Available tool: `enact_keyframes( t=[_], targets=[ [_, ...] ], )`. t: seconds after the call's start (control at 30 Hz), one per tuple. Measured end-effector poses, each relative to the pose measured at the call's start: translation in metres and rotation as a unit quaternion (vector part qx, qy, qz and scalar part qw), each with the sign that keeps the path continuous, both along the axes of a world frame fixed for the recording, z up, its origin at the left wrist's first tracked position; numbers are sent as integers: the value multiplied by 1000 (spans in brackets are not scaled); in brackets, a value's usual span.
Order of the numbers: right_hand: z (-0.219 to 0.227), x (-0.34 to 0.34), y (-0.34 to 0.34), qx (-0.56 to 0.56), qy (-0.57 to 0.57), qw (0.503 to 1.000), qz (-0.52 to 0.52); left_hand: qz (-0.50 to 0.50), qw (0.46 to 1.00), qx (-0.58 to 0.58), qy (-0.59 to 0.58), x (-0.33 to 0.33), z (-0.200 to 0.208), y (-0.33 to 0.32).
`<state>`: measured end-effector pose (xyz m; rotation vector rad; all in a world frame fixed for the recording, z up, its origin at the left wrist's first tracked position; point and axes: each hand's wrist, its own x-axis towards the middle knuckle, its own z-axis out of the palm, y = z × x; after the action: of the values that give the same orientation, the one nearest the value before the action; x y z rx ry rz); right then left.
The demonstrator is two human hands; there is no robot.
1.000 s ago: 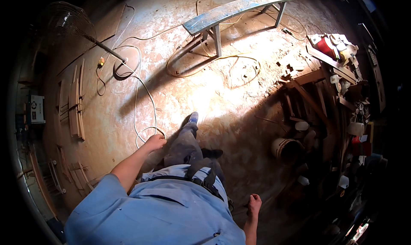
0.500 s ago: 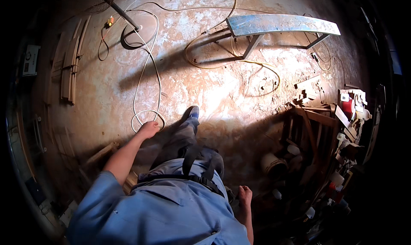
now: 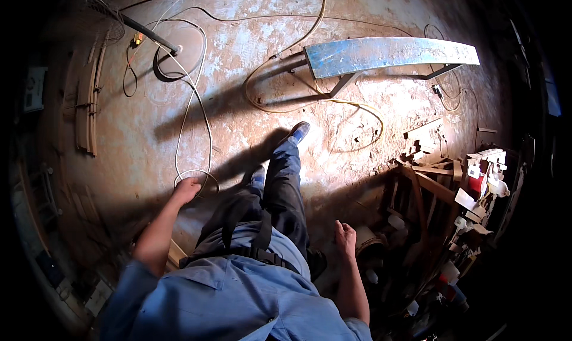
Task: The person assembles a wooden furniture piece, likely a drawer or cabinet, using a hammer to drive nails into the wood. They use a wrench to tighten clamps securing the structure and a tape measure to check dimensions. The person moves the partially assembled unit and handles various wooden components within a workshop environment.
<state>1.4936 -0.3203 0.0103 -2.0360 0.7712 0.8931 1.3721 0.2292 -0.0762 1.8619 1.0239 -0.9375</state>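
Observation:
My left hand [image 3: 187, 189] hangs at the left of my body, fingers curled in, its back toward me. In the picture it overlaps the near loop of a pale cable [image 3: 209, 139] that lies along the floor; no cable shows gripped in it. My right hand [image 3: 345, 237] is held out at my right side in a loose fist, with nothing visible in it. Below that hand, in shadow, lies a pale bucket [image 3: 370, 244]. My legs show between the hands, one foot [image 3: 301, 129] set ahead of the other.
A long blue-topped bench [image 3: 387, 54] stands ahead on the right. Yellow cable [image 3: 367, 107] snakes under it. A round stand base [image 3: 189, 50] with a slanting pole is at the far left, near wooden strips [image 3: 86, 117]. Scrap wood [image 3: 438, 186] is heaped at the right.
I have stepped forward, and one foot is now farther ahead. My right hand has swung up and forward; my left hand has shifted slightly left across the cable loop. The floor things sit lower in view.

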Motion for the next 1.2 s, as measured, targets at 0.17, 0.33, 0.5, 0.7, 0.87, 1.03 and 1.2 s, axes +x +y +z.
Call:
enact_keyframes(
  t=[0.17,0.33,0.5,0.7,0.87,1.03,1.2],
  targets=[
    [-81,111,-2,2,-141,986,88,-25,1000,-9,14,89,8,-24],
    [-64,289,53,-63,-236,949,198,-77,997,-24,-13,216,12,-30],
    [-99,431,86,-65,-366,905,207,-53,993,-42,-93,371,27,-47],
    [-143,561,136,-125,-428,874,193,-150,984,-50,-84,468,-40,-22],
    [-200,616,143,-192,-452,854,172,-244,969,-26,-39,538,-151,17],
    [-234,624,147,-284,-432,842,150,-350,936,30,-22,620,-259,38],
    [-235,625,153,-316,-430,828,176,-337,935,-23,-112,679,-366,26]
  ],
)
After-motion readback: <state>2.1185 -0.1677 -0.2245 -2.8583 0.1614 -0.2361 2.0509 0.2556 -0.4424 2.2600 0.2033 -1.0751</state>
